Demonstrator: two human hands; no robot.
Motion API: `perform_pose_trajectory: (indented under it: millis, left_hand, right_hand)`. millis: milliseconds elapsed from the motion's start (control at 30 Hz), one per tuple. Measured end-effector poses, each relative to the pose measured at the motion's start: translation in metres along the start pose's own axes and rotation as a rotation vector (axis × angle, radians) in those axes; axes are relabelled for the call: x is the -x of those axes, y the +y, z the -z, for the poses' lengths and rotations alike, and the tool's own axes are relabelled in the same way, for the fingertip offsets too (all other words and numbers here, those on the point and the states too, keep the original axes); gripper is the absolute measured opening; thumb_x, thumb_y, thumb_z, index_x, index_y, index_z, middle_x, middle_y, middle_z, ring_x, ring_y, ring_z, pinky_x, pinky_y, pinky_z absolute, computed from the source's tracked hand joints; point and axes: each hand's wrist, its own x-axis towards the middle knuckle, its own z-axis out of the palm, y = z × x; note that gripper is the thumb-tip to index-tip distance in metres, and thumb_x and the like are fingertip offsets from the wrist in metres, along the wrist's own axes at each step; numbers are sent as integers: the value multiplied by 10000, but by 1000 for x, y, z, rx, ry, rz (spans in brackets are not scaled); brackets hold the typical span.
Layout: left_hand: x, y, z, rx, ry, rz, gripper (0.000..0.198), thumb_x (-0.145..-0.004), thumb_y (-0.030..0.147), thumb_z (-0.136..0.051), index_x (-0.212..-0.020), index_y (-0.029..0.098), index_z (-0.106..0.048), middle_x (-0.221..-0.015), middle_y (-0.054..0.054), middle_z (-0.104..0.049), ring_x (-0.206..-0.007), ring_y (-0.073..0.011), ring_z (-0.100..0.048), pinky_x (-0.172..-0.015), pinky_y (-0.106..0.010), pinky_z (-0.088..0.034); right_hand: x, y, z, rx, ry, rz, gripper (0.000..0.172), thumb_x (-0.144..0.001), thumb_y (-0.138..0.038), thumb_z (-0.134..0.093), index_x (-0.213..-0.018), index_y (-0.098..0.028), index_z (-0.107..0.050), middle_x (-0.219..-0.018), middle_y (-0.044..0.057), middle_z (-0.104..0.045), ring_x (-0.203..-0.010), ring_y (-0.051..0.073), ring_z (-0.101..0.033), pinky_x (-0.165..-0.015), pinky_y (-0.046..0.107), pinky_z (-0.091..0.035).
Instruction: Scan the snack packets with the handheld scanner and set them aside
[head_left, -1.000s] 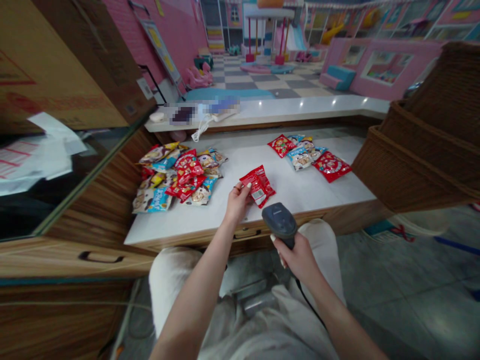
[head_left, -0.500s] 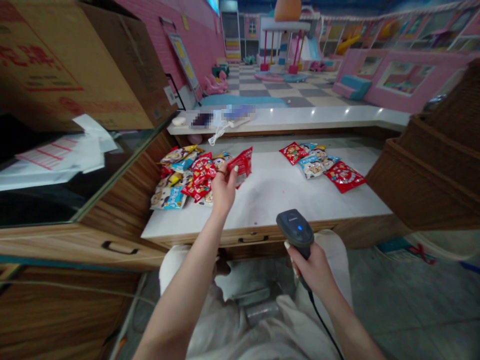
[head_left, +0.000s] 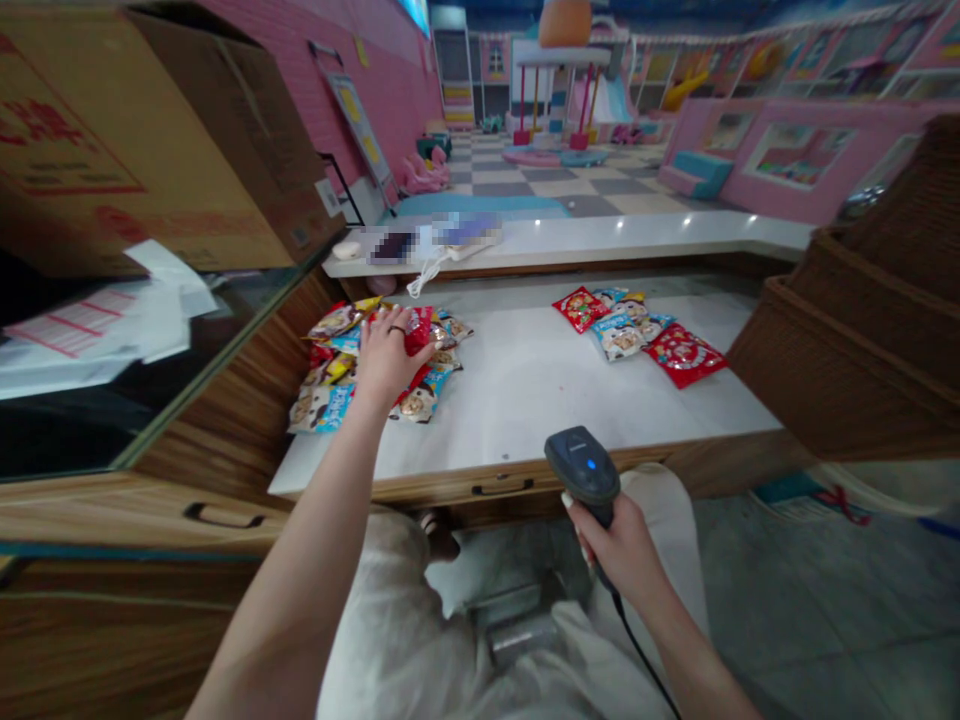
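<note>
My left hand [head_left: 388, 352] lies over the left pile of snack packets with its fingers spread, touching a red packet [head_left: 421, 328]. Its palm and fingers cover part of the pile. Around it are blue-and-white packets, one blue packet [head_left: 421, 397] at the near right side and another blue packet [head_left: 321, 408] at the near left. My right hand [head_left: 621, 545] is wrapped round the handle of a dark barcode scanner [head_left: 583, 466] with a lit blue light. The scanner is held above my lap, just off the counter's front edge, its cord hanging down.
A second group of packets, including a red packet [head_left: 684, 355], lies on the right of the white counter [head_left: 517, 385]. Beyond it stands a brown wicker basket [head_left: 847, 350]. A cardboard box [head_left: 225, 130] and papers [head_left: 150, 310] sit at left. A raised ledge [head_left: 600, 238] runs behind.
My left hand has moved left from the pile's right edge onto the pile. The red packet pinched there before is no longer raised, and the fingers have spread. The scanner stays in my right hand.
</note>
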Motion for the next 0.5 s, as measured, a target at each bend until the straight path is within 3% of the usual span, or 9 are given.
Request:
perform_pose_trajectory:
  millis: [100, 200, 367, 500]
  left_hand:
    - [-2, 27, -15, 68, -2, -82, 737, -936, 496, -824, -1589, 207, -641, -1734, -201, -599, -1711, -430, -430, -1449, -666, -206]
    - [-5, 65, -51, 236, -60, -183, 684, -954, 407, -799, -1585, 199, -635, -1715, -203, -616, -1669, -394, -503, -1434, -604, -296]
    - [-18, 130, -145, 552, -234, -198, 685, -855, 309, -866, -1503, 188, -680, -1656, -235, -655, -1607, -420, -571, -1418, -582, -344]
    - [-41, 173, -219, 623, -361, -185, 783, -753, 234, -903, -1499, 140, -685, -1713, -287, -582, -1669, -459, -483, -1434, -614, -283]
  right_hand:
    - [-1, -6, 5, -15, -6, -10, 402, -864, -624, -784, -711, -283, -634, -441, -11, -564, -418, 219, -615, -386, 267, -440]
    - [-3, -12, 12, -42, -4, -34, 351, -826, -577, -775, -703, -282, -629, -453, -19, -561, -405, 204, -579, -389, 271, -439]
    - [-7, -17, 28, -59, 54, -50, 308, -805, -532, -754, -684, -280, -625, -461, -32, -535, -407, 185, -511, -408, 287, -430]
    - [-11, -7, 43, -46, 98, -43, 297, -831, -503, -763, -674, -282, -641, -499, -4, -575, -514, 240, -624, -470, 305, -509]
